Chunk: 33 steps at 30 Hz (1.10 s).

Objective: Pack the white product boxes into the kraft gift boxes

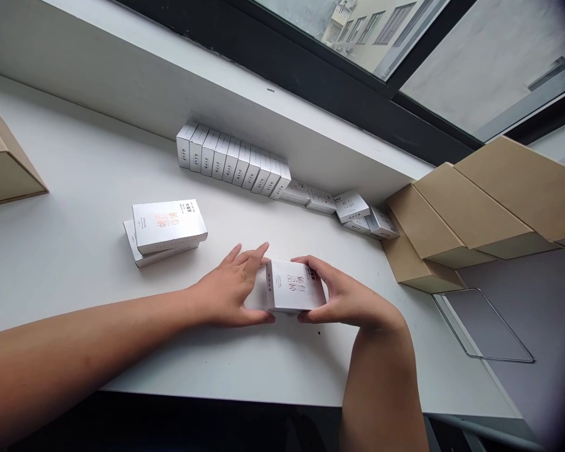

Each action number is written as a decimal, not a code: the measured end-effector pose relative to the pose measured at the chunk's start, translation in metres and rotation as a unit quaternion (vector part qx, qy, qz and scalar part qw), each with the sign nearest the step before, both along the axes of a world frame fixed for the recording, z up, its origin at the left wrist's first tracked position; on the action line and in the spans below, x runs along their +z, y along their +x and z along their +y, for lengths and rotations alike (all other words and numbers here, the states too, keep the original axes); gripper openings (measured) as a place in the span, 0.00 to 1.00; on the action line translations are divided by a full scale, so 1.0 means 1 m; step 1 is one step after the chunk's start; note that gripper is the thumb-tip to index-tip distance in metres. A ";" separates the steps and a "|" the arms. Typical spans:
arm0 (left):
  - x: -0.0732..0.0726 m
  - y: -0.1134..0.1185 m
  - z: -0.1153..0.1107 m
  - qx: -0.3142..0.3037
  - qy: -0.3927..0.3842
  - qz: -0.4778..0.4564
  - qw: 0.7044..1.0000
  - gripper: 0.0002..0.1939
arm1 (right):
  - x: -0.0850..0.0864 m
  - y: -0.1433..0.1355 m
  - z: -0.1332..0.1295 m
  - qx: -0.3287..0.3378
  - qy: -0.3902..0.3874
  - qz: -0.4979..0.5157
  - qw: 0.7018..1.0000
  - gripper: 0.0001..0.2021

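A small white box (pixel 294 287) with orange and black characters lies flat near the middle of the white table. My right hand (pixel 336 292) grips its right end, thumb on the near side and fingers on the far side. Around the left end is my left hand (pixel 233 289), fingers spread and thumb apart; whether its fingertips touch the box I cannot tell. To the left, two similar white boxes (pixel 169 226) are stacked slightly askew.
Along the wall stands a row of several white boxes (pixel 230 157), with more lying flat and piled (pixel 353 206) to its right. Brown cartons (pixel 452 213) fill the right side, beside a metal wire frame (pixel 499 326). Another brown carton (pixel 4 157) sits at far left.
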<state>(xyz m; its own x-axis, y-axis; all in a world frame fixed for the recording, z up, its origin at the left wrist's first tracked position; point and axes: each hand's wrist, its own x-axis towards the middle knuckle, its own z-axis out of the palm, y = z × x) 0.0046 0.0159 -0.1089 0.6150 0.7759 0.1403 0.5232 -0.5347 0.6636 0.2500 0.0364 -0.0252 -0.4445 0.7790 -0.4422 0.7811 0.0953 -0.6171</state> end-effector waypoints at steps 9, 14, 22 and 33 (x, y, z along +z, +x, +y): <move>-0.001 0.002 0.005 0.035 -0.019 -0.092 0.995 0.61 | -0.003 -0.015 0.000 0.023 0.023 0.035 0.999 0.35; 0.001 0.001 0.003 0.069 -0.037 -0.095 0.992 0.53 | -0.002 -0.003 -0.003 -0.013 0.022 0.002 1.000 0.36; 0.004 -0.002 0.003 0.065 -0.037 -0.086 0.993 0.51 | -0.005 -0.007 -0.003 -0.016 0.007 0.001 1.000 0.37; 0.007 -0.003 0.003 0.059 -0.043 -0.085 0.994 0.49 | -0.006 -0.005 -0.002 -0.008 0.006 -0.001 1.000 0.38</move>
<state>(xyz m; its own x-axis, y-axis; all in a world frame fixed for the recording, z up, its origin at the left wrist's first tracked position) 0.0018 0.0191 -0.1023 0.4914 0.8551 0.1651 0.4550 -0.4138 0.7885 0.2451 0.0342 -0.0311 -0.4317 0.7913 -0.4329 0.7834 0.0909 -0.6149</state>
